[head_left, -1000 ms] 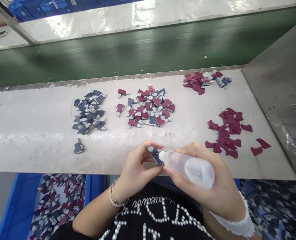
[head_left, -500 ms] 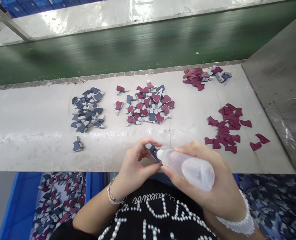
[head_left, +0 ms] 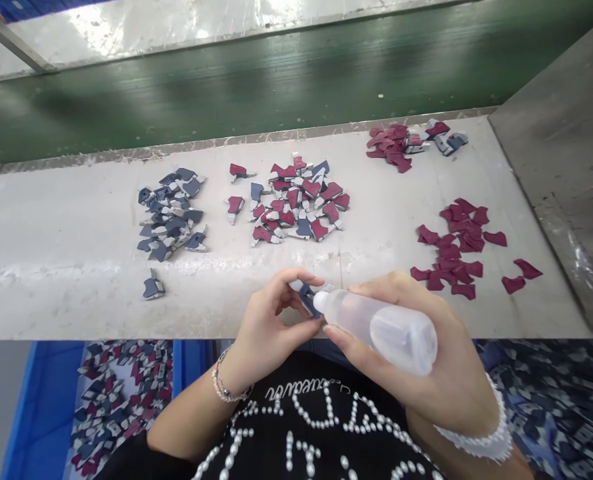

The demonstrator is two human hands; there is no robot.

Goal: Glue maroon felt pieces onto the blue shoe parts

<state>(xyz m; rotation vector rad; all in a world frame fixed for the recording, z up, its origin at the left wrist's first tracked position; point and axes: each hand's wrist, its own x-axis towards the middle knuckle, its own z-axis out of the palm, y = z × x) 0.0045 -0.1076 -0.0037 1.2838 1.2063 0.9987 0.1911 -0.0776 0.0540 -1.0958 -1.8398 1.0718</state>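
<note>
Between the thumb and fingers of my left hand (head_left: 276, 313) is a small dark blue and grey plastic part (head_left: 307, 298). My right hand (head_left: 411, 353) is wrapped round a translucent squeeze bottle (head_left: 376, 327), tilted so that its white nozzle points left at the part. The nozzle tip meets or nearly meets the part; I cannot tell which. Beyond my hands lies a pile of maroon, blue and grey parts (head_left: 296, 200). A pile of blue and grey parts (head_left: 171, 217) is to its left, with a single blue part (head_left: 153, 287) nearer the front edge.
Loose maroon pieces (head_left: 459, 250) lie on the right of the white worktop (head_left: 76, 280), with another maroon heap (head_left: 390, 147) behind. A metal panel (head_left: 566, 173) bounds the right side and a green belt (head_left: 226, 93) runs behind. Below stands a blue bin (head_left: 41, 407) of parts.
The view has shifted slightly. Both hands keep their hold on the part and the bottle, with the nozzle still at the part. The piles look unchanged.
</note>
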